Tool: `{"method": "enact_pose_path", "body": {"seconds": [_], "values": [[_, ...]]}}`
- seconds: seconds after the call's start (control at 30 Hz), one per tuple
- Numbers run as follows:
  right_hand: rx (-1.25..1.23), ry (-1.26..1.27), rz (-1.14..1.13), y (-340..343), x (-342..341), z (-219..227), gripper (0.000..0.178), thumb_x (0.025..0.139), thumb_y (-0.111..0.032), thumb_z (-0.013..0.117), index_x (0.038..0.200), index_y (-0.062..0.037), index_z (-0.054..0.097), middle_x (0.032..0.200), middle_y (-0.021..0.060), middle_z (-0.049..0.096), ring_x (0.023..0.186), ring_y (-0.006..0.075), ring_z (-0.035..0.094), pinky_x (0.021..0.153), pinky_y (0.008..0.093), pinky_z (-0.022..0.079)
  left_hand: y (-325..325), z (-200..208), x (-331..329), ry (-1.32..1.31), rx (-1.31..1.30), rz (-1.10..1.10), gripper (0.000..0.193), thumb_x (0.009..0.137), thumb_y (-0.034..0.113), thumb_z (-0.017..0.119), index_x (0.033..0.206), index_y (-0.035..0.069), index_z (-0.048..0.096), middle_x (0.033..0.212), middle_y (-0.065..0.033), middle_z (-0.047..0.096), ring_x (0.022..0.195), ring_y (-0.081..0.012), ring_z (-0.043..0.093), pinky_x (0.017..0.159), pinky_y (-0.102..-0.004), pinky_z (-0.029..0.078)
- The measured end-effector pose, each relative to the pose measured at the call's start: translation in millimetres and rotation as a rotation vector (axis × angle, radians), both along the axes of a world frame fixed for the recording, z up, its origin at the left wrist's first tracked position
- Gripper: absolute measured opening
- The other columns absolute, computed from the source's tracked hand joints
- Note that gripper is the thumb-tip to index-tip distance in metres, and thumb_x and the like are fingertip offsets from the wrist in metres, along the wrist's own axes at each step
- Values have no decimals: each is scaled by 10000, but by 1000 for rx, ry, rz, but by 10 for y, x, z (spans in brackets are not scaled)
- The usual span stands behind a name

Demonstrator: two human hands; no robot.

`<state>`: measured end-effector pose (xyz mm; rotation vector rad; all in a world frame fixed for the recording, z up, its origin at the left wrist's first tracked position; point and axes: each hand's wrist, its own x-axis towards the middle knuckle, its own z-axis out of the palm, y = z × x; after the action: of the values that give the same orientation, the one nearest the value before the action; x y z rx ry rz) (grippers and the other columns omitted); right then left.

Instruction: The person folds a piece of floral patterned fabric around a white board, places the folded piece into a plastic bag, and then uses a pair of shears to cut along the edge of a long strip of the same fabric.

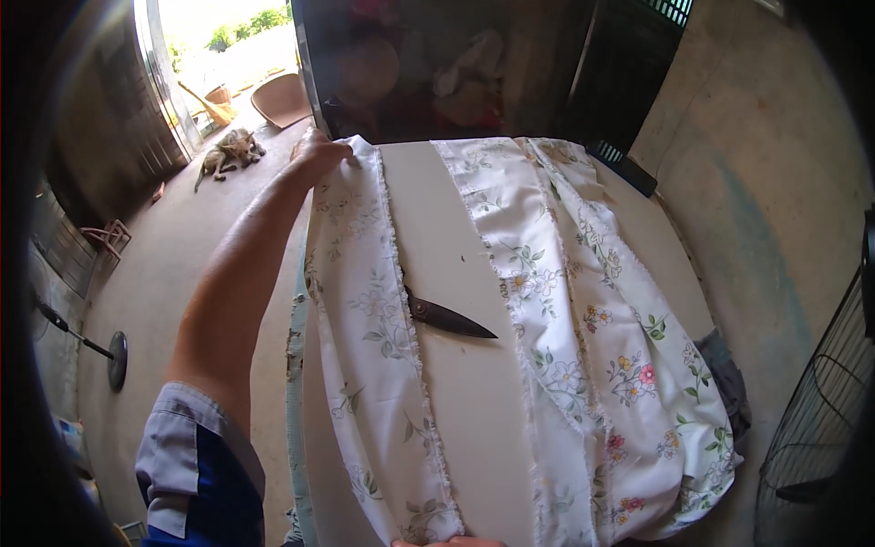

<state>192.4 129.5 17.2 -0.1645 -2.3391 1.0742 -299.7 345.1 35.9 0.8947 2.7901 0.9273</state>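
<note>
A long strip of white floral fabric [378, 314] with frayed edges lies along the left side of the table. At its far end my left hand [317, 153] is closed on the cloth, arm stretched out. Only the fingers of my right hand [449, 542] show at the lower edge, on the strip's near end; the rest is out of the picture. Under the strip's right edge pokes a dark pointed blade [453, 321], its handle hidden by the cloth. To the right, a larger piece of white floral fabric [629, 365] lies in loose lengthwise folds.
The pale tabletop [433, 228] shows between the cloths. A dark glass-fronted cabinet [437, 73] stands behind it. On the floor at far left lies a dog [230, 155] near a brown chair [281, 98] and the doorway. A wire rack [820, 401] stands at right, a fan [117, 360] at left.
</note>
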Motion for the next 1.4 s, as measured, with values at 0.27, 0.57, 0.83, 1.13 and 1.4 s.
{"method": "enact_pose_path", "body": {"seconds": [0.27,0.57,0.83,1.13,1.4], "values": [[8,16,94,-27,59,-56,490,843,-57,774,1292,22,593,856,108,659,684,282,652,619,400,529,-162,-76,-10,444,-371,-105,252,827,149,739,1047,35,783,1115,-199,743,1095,-356,711,944,-438,567],[-17,98,41,2,2,93,433,839,-19,778,1238,23,616,884,119,698,709,271,688,613,378,542,-100,-33,-552,67,111,41,442,862,341,556,1005,-30,748,998,-241,741,968,-357,729,871,-447,545],[-28,98,-46,-55,40,23,388,824,15,780,1177,29,620,907,144,684,723,298,680,640,397,552,720,301,-81,-599,815,-180,372,859,371,635,983,32,727,926,-108,671,870,-207,631,760,-434,509],[-13,-1,-38,12,25,65,429,827,18,777,1215,27,597,874,125,650,703,279,657,616,379,541,488,-382,52,-946,898,-163,311,905,275,643,1013,-9,713,941,-119,679,810,-241,668,693,-412,548],[24,7,-38,5,0,86,464,833,10,768,1256,24,577,857,115,643,684,276,644,599,378,528,360,-252,52,-444,341,-40,304,825,135,685,1084,-22,719,977,-162,725,845,-300,724,754,-450,599]]}}
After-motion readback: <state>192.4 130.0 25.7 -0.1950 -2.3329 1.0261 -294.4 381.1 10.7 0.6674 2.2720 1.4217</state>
